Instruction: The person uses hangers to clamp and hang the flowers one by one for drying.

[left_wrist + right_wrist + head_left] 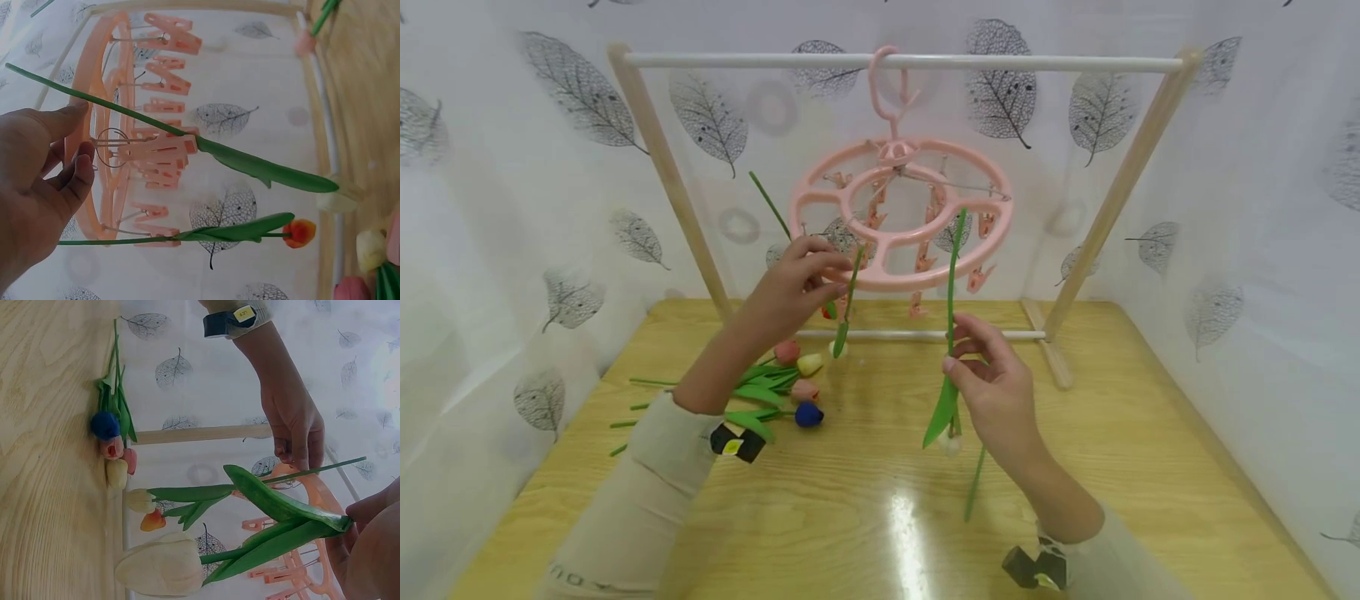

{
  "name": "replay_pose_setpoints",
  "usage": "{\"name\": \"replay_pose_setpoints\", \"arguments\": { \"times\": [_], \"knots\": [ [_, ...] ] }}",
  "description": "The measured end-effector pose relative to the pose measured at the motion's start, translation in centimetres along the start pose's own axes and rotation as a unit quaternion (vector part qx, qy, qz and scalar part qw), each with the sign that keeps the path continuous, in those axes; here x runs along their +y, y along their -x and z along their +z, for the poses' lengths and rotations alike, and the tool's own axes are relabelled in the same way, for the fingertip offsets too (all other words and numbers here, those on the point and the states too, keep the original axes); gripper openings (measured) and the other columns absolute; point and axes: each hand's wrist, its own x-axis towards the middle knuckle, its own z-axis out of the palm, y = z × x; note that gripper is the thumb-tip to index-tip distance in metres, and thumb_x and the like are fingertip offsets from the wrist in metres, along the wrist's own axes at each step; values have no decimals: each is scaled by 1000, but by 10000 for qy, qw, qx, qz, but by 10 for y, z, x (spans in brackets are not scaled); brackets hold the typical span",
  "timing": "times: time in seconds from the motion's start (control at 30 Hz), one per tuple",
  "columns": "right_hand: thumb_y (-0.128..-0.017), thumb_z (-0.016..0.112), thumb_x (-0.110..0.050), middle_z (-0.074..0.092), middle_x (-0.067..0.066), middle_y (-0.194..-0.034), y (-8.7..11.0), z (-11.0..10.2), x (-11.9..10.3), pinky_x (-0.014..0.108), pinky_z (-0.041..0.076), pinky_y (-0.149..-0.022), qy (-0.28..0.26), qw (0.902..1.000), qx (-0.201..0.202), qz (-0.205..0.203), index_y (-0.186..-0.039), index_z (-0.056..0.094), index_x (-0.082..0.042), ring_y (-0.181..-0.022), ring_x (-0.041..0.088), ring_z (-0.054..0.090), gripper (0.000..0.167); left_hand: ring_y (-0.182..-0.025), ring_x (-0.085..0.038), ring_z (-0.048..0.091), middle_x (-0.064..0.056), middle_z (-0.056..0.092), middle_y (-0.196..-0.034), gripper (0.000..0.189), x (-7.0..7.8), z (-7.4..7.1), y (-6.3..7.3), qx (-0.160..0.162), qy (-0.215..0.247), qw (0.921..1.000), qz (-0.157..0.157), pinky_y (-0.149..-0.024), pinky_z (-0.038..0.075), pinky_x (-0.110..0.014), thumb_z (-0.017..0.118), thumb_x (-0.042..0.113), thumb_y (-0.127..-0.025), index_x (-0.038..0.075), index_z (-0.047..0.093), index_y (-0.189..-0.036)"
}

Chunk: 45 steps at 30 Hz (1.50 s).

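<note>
A pink round clip hanger (891, 279) hangs from the rack's white top bar. My left hand (793, 287) grips its rim at the left front, thumb and fingers at the edge in the left wrist view. Beside those fingers, a white tulip with a green stem (125, 111) hangs head down in a clip. An orange-red tulip (300, 232) hangs from another clip. My right hand (1000, 383) pinches the stem of another white tulip (162, 565), held bloom down in front of the hanger's right side. Its stem points up past the rim.
Several tulips, among them a blue one (808, 414) and a yellow one (810, 363), lie on the wooden table (850, 517) at left. Another green stem (974, 487) lies below my right hand. Wooden rack posts (1093, 225) stand at both sides.
</note>
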Motion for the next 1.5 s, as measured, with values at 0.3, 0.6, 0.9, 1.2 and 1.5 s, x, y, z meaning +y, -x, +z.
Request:
{"name": "replay_pose_setpoints", "arguments": {
  "times": [0.3, 0.6, 0.9, 1.2, 1.5],
  "knots": [
    [-90, 62, 14, 58, 8, -119, -3, 2, 2, 20, 56, -81, 2, 10000, -29, 39, -138, 57, -4, -100, 18, 60, 51, -86, -20, 57, -16, 53, -121, 27, -26, -15, 3, 48, 168, 9998, 119, -77, 46, -18, 70, -1, -92, -4, 67, -118],
    [-90, 62, 14, 57, 15, -120, -3, 2, 4, 20, 56, -81, 29, 10000, -33, 50, -138, 57, -5, -100, 17, 60, 52, -90, -21, 57, -16, 53, -125, 26, -34, -28, 3, 8, 365, 9993, -104, -79, 45, -14, 67, -2, -94, -5, 67, -120],
    [-90, 62, 13, 57, 11, -119, -3, -1, 5, 20, 56, -81, 75, 9999, -67, 40, -139, 56, -3, -101, 22, 60, 51, -91, -17, 55, -17, 53, -129, 29, -32, -29, 2, 121, 353, 9992, 128, -80, 45, -13, 65, -3, -94, -4, 67, -123],
    [-90, 63, 13, 58, 8, -118, -4, -3, 5, 20, 56, -81, 74, 9999, 12, 99, -138, 58, -6, -101, 25, 60, 51, -79, -14, 54, -13, 63, -116, 22, -13, -11, 24, 1905, -268, 9807, 356, -70, 45, -25, 64, 4, -98, 2, 70, -119],
    [-90, 63, 14, 60, 4, -115, -5, -3, 3, 20, 56, -80, 26, 9999, 116, 69, -137, 58, -3, -99, 19, 60, 51, -86, -21, 64, -12, 67, -110, 22, 12, 56, 56, 2104, -266, 9719, 1021, -68, 55, -33, 71, 9, -94, 1, 70, -115]
  ]
}}
